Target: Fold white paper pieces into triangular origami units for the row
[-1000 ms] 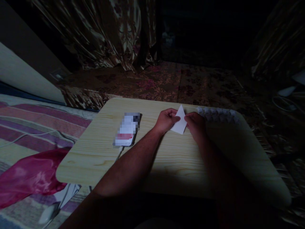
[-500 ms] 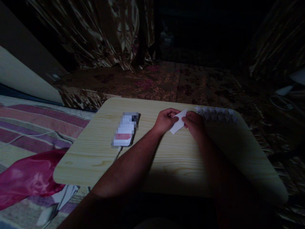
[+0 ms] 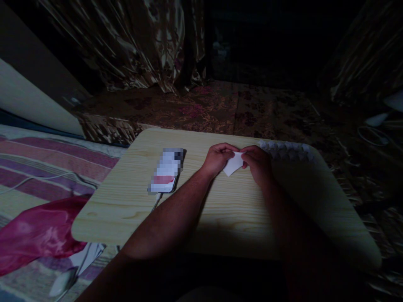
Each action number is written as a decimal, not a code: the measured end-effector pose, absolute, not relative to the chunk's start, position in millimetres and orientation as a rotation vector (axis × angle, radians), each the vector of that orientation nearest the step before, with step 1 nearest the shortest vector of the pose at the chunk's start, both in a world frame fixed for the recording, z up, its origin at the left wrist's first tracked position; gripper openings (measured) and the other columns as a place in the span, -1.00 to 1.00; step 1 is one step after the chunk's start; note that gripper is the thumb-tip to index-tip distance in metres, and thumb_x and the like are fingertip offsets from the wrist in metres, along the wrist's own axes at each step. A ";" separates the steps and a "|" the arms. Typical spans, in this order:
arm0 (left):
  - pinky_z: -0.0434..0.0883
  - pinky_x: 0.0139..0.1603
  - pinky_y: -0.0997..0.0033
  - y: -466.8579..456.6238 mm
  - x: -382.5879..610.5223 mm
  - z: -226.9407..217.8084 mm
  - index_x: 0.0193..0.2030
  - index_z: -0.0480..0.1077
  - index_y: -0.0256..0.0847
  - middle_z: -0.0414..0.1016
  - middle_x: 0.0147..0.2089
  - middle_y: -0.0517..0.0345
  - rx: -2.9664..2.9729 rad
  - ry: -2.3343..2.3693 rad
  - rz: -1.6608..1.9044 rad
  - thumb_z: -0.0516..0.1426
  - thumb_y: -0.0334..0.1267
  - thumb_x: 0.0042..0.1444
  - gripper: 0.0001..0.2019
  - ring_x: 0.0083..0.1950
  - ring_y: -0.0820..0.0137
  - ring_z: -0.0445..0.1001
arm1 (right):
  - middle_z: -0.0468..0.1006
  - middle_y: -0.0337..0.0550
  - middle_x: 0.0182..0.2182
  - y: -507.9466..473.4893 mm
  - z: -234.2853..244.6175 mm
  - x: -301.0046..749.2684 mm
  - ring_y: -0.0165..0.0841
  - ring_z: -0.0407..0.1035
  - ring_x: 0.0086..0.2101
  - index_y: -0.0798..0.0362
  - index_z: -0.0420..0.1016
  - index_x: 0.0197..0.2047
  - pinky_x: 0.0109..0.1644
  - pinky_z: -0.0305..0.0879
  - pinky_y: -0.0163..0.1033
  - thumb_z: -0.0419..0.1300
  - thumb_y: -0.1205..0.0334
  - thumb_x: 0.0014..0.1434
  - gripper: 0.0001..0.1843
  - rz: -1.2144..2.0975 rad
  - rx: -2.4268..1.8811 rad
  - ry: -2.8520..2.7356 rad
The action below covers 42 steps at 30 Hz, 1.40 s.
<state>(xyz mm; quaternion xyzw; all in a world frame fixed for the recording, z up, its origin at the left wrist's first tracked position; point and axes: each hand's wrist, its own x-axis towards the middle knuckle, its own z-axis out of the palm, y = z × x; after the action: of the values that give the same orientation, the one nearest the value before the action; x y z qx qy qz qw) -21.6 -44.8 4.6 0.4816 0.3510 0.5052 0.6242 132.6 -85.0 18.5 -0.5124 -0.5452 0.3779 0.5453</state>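
Between my two hands is a small folded piece of white paper (image 3: pixel 233 165), held just above the wooden table (image 3: pixel 189 222). My left hand (image 3: pixel 218 159) grips its left side, thumb on top and fingers behind. On the other side, my right hand (image 3: pixel 257 161) pinches the upper right edge with thumb and fingers. Both sets of fingertips nearly meet along the paper's top edge and cover it. Just beyond my right hand, several small folded white paper pieces (image 3: pixel 286 147) stand in rows at the table's far right corner, partly in shadow.
A phone (image 3: pixel 165 172) with a blurred screen lies left of my left forearm, a cable (image 3: pixel 156 202) plugged into it. Left of the table is a bed with a striped cover (image 3: pixel 40 167) and a shiny pink cloth (image 3: pixel 44 230). Curtains (image 3: pixel 151 46) hang behind.
The paper's pointed top corner, which stuck up between my hands, is now folded down or hidden under my fingers. My right hand has moved slightly left, closer to the left one.
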 end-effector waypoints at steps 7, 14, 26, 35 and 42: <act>0.24 -0.49 0.50 -44.4 -19.8 1.7 -0.34 0.59 -0.24 0.50 -0.50 0.23 1.176 0.899 1.245 0.27 -0.32 -0.13 -0.84 -0.51 0.50 0.36 | 0.48 -0.36 -0.56 -79.5 13.9 134.2 -0.40 0.37 -0.58 -0.03 0.32 -0.27 -0.52 0.35 -0.31 0.27 0.13 -0.04 -0.73 1.052 -1.226 -1.088; 0.27 -0.45 0.49 -48.5 -17.7 0.6 -0.30 0.62 -0.23 0.54 -0.46 0.19 1.363 0.978 1.286 0.21 -0.31 -0.01 -0.84 -0.47 0.49 0.37 | 0.51 -0.11 -0.50 -72.0 5.5 137.1 -0.38 0.38 -0.55 0.03 0.38 -0.48 -0.53 0.39 -0.26 0.14 -0.41 0.05 -0.40 1.174 -1.264 -0.986; 0.40 -0.25 0.45 -50.1 -17.3 -3.4 -0.24 0.63 -0.21 0.64 -0.29 0.11 1.504 0.993 1.363 0.18 -0.32 0.08 -0.81 -0.29 0.42 0.51 | 0.48 -0.26 -0.54 -79.7 13.0 136.3 -0.41 0.38 -0.47 0.07 0.50 -0.51 -0.43 0.38 -0.32 0.35 0.14 -0.13 -0.82 1.201 -1.238 -1.032; 0.36 -0.35 0.47 -48.4 -17.1 -2.6 -0.27 0.63 -0.21 0.61 -0.36 0.15 1.425 1.025 1.386 0.19 -0.31 0.05 -0.83 -0.38 0.45 0.45 | 0.49 -0.28 -0.51 -76.8 8.6 135.1 -0.43 0.39 -0.51 0.05 0.46 -0.43 -0.45 0.37 -0.32 0.31 0.04 -0.04 -0.75 1.138 -1.290 -1.134; 0.27 -0.47 0.51 -47.9 -16.9 0.5 -0.31 0.62 -0.23 0.51 -0.49 0.21 1.328 1.090 1.410 0.20 -0.30 0.00 -0.84 -0.51 0.51 0.32 | 0.55 -0.22 -0.50 -74.6 -0.9 136.6 -0.40 0.42 -0.53 0.05 0.46 -0.31 -0.45 0.38 -0.30 0.24 -0.10 0.10 -0.65 1.071 -1.290 -1.298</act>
<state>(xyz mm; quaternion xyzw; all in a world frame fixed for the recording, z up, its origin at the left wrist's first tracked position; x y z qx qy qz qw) -16.9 -47.9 0.5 0.5355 0.4395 0.5687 0.4435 136.6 -74.6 -0.9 -0.5308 -0.5342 0.4406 0.4886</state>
